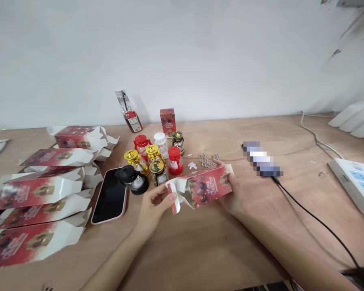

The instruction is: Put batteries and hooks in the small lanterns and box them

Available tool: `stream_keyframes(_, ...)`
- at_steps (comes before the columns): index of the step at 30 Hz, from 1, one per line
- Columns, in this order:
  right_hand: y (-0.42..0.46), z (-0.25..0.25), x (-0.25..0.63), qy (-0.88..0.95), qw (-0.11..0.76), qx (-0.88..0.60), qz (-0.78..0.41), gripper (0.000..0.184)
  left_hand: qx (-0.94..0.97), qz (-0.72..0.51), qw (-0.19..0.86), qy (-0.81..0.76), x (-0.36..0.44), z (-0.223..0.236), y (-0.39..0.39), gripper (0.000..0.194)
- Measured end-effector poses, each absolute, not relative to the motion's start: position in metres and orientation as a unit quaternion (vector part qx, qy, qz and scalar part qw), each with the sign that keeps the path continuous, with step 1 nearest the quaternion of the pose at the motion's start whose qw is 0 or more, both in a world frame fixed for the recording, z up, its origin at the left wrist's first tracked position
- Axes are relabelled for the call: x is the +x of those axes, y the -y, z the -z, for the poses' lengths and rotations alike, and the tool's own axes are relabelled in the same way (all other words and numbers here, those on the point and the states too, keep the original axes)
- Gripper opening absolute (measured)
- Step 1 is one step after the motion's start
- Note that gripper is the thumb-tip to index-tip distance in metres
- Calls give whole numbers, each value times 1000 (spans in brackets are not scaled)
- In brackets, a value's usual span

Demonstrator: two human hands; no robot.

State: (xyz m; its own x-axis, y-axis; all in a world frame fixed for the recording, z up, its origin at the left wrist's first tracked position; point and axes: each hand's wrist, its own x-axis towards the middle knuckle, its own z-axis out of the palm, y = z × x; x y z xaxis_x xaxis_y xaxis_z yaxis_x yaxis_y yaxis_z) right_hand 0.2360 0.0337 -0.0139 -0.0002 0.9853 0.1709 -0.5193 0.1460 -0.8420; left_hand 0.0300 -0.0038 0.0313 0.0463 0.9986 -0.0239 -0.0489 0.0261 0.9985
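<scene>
— Where is the red box (210, 186)?
— Below centre, its flap (176, 207) pinched by the left hand (153, 206), its other end clasped by the right hand (233, 196).
— Beyond?
— Lanterns (153, 152) are grouped on the counter (200, 250), left of centre, before a bottle (133, 120).

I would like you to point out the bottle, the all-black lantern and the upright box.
Bottle (133, 121): head view, on its label.
All-black lantern (128, 174): head view, on its black top.
Upright box (168, 121): head view, on its printed front.
</scene>
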Motion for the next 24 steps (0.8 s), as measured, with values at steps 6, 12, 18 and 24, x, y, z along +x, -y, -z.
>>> stream_keyframes(6, -41, 10, 237, 279, 661, -270, -642, 47, 456, -543, 527, -468, 25, -26, 0, 50)
stream_keyframes(12, -41, 1, 238, 231, 660, -264, -665, 47, 546, -568, 385, -480, 24, -28, 2, 38)
stream_keyframes(18, -39, 0, 240, 212, 635, -268, -693, 42, 655, -483, 248, -525, 24, -21, 4, 23)
stream_keyframes(24, -31, -12, 235, 251, 595, -242, -724, 42, 752, -455, -121, -461, 31, -19, 12, 25)
